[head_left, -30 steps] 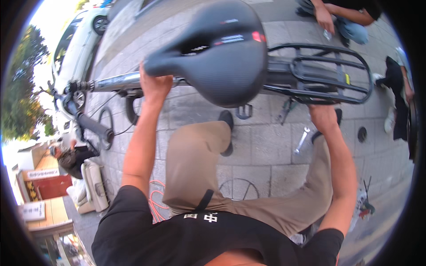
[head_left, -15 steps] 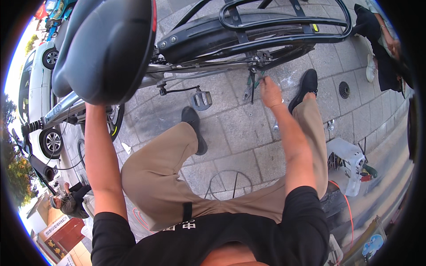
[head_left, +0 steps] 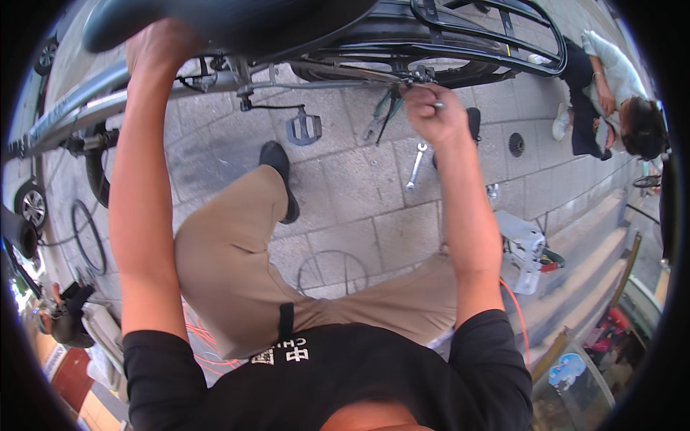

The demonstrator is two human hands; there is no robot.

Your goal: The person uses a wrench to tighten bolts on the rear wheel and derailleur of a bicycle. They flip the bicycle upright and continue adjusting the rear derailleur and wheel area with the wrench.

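Note:
A bicycle with a black saddle [head_left: 266, 25] and a black rear rack [head_left: 496, 43] stretches across the far side. My left hand [head_left: 164, 47] is at the bicycle frame under the saddle's edge; its fingers are partly hidden and blurred. At the rear axle, my right hand [head_left: 436, 118] is closed, with the silver end of a metal tool [head_left: 438, 105] showing in the fist. Green-handled pliers [head_left: 377, 121] hang just left of it. On the paving nearer to me lies a silver wrench [head_left: 416, 167]. A black pedal [head_left: 303, 129] is left of the pliers.
A round sprocket cassette [head_left: 516, 144] lies on the paving at right. Beyond it another person [head_left: 607, 93] crouches. A white container [head_left: 519, 248] with tools stands by the steps [head_left: 575, 269]. A tire [head_left: 88, 237] and an orange cord [head_left: 519, 309] are on the ground.
My right hand has moved up to the rear axle. The view has shifted, and the bicycle appears higher. My left hand shows more beneath the saddle. The wrench on the ground is now uncovered.

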